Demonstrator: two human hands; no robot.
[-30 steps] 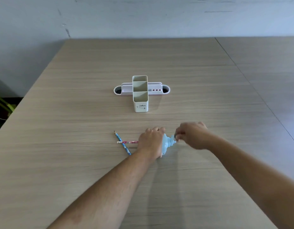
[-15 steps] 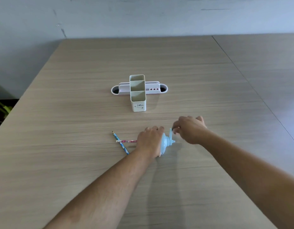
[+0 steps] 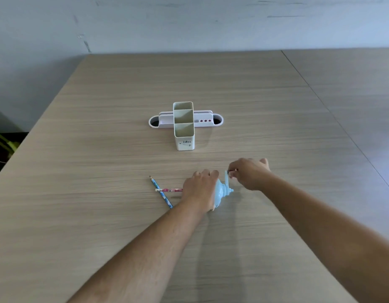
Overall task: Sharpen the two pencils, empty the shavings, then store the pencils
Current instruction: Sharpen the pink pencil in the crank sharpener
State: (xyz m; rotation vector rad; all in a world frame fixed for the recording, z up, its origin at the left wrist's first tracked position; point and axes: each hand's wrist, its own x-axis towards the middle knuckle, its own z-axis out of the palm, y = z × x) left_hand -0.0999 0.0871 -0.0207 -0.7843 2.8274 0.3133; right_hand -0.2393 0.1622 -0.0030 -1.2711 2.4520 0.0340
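Note:
A light blue crank sharpener (image 3: 222, 191) sits on the wooden table, and my left hand (image 3: 200, 190) is clamped over its body. A pink pencil (image 3: 169, 190) lies level, its right end hidden under that hand at the sharpener. A blue pencil (image 3: 161, 192) lies loose on the table, crossing the pink one's left end, its dark tip pointing away. My right hand (image 3: 248, 172) pinches the crank handle (image 3: 227, 176), which stands upward from the sharpener's right side.
A cream pencil holder (image 3: 184, 145) with three open compartments stands beyond the hands. Behind it lies a low white tray (image 3: 154, 125) with holes at both ends. A table seam (image 3: 333, 114) runs diagonally at the right. The table's left edge drops to dark floor.
My right hand has carried the crank handle round from low beside the sharpener to upright. The left hand and both pencils have stayed put; the view has shifted slightly.

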